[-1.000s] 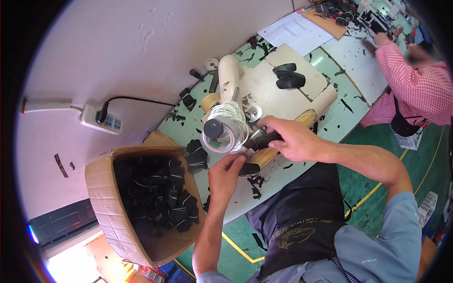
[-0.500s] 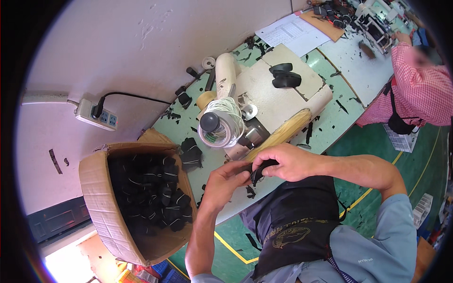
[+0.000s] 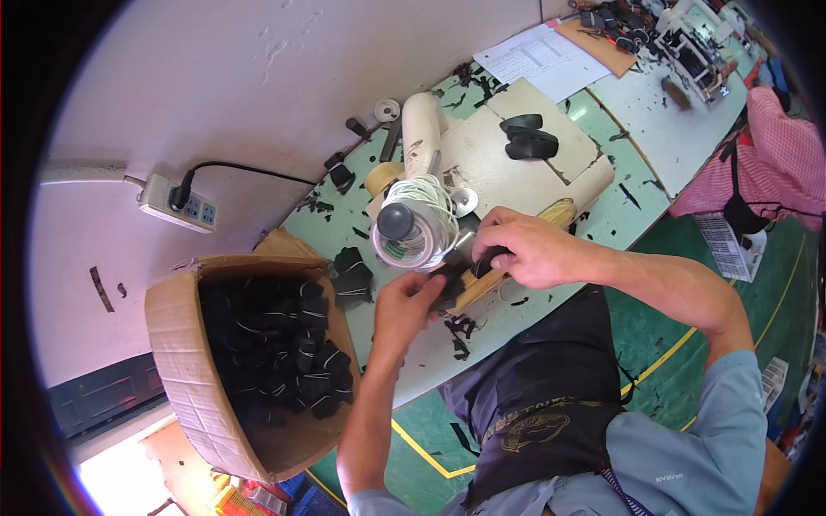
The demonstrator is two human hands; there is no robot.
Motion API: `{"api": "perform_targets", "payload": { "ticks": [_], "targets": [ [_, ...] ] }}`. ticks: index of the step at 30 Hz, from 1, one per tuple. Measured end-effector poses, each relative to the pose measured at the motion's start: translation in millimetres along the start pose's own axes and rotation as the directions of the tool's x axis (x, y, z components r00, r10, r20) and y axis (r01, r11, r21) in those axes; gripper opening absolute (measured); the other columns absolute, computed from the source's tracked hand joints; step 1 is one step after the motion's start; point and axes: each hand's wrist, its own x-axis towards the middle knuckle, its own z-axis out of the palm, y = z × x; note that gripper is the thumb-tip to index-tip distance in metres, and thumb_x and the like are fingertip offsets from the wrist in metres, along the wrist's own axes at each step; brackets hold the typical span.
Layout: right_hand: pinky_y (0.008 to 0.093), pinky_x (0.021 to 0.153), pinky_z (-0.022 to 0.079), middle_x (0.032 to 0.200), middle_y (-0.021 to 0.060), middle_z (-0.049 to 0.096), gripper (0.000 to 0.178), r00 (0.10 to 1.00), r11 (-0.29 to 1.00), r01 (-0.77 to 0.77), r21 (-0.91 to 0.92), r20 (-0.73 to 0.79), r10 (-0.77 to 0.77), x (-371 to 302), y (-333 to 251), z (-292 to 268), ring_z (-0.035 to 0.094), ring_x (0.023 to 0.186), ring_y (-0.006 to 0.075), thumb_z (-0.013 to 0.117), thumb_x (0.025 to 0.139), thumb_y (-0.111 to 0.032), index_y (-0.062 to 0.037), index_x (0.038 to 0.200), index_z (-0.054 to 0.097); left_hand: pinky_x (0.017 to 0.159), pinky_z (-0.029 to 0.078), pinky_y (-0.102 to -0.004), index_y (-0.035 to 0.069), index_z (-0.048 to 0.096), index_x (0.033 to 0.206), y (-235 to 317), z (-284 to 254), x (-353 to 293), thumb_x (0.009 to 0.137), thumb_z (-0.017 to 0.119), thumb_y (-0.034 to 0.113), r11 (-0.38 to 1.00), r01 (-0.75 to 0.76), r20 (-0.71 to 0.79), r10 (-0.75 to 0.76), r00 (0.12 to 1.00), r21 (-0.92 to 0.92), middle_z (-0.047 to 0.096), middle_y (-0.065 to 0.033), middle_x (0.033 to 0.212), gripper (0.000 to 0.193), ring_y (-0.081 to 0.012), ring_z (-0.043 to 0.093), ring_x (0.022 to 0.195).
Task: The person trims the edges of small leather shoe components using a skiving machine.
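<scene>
My left hand (image 3: 404, 311) is closed, thumb and fingers pinching a dark black piece (image 3: 446, 292) in front of the sewing machine. Close beside it, my right hand (image 3: 527, 248) curls its fingers around a curved black piece (image 3: 489, 261). Whether the two black pieces are joined is not plain. Both hands are over the near side of the cream sewing machine (image 3: 477, 163), by its yellow padded edge (image 3: 508, 273). On the machine bed lie two black rounded pieces (image 3: 529, 142). A coil of white cord (image 3: 426, 206) hangs on the machine's near end.
At the left, a cardboard box (image 3: 194, 370) holds several black bundles tied with light bands. Another black bundle (image 3: 351, 275) lies beside it. Black scraps (image 3: 460, 335) litter the green table. A power strip (image 3: 178, 204) is on the wall. A person in a pink sleeve (image 3: 787, 155) sits at far right.
Both hands have moved away from me, up toward the machine, and the right hand has shifted a little right. The gap between the hands has grown.
</scene>
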Motion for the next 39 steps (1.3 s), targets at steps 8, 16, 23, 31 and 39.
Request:
{"api": "perform_targets", "payload": {
  "ticks": [8,16,23,31,39],
  "targets": [
    [0.0416,0.092,0.049,0.106,0.0166,0.064,0.025,0.978,0.972,-0.208,0.106,0.007,0.208,1.8,2.7,-3.7,0.062,0.104,0.035,0.065,0.086,-0.005,-0.0045,0.11,0.064,0.044,0.04,-0.0227,-0.001,0.07,0.103,-2.3,-7.6,-4.7,0.09,0.071,0.016,0.997,-0.009,0.046,0.012,0.999,-0.082,0.068,-0.0038,0.077,0.022,-0.0079,0.057,0.053],
    [0.0405,0.09,0.05,0.104,0.0153,0.064,0.032,0.997,0.998,0.037,0.042,-0.064,-0.034,13.2,3.5,3.2,0.064,0.099,0.0313,0.069,0.084,-0.005,-0.0042,0.116,0.063,0.044,0.041,-0.0227,-0.002,0.07,0.104,1.0,-0.3,3.9,0.09,0.072,0.016,0.999,0.029,0.029,-0.029,0.999,0.014,0.068,-0.0041,0.077,0.024,-0.0076,0.057,0.053],
    [0.0344,0.088,0.051,0.105,0.0133,0.062,0.023,0.943,0.896,-0.333,0.294,0.118,0.311,-3.1,-4.1,-19.7,0.064,0.097,0.0216,0.068,0.087,-0.003,-0.003,0.11,0.067,0.046,0.045,-0.0235,-0.003,0.071,0.106,-2.3,-6.4,1.0,0.09,0.071,0.012,0.999,0.007,-0.011,-0.008,1.0,-0.039,0.07,-0.006,0.079,0.022,-0.0084,0.06,0.055],
    [0.0321,0.083,0.052,0.105,0.0107,0.065,0.022,0.946,0.941,-0.316,0.121,0.11,0.304,13.8,-10.7,-9.4,0.066,0.091,0.0222,0.066,0.088,-0.001,-0.003,0.109,0.068,0.053,0.051,-0.0242,-0.004,0.071,0.105,4.5,3.1,3.6,0.09,0.07,0.012,0.993,-0.065,0.074,0.073,0.995,-0.103,0.07,-0.0078,0.081,0.022,-0.0096,0.063,0.06],
    [0.0314,0.082,0.053,0.103,0.0064,0.063,0.026,0.92,0.801,-0.392,0.453,0.197,0.339,-3.7,2.9,-13.0,0.065,0.088,0.0175,0.064,0.09,0.0,-0.0018,0.116,0.063,0.052,0.05,-0.0237,-0.002,0.073,0.106,1.2,-1.4,4.3,0.089,0.072,0.013,0.999,0.036,-0.015,-0.035,0.999,0.036,0.07,-0.0066,0.075,0.023,-0.0089,0.064,0.061]
  ]
}}
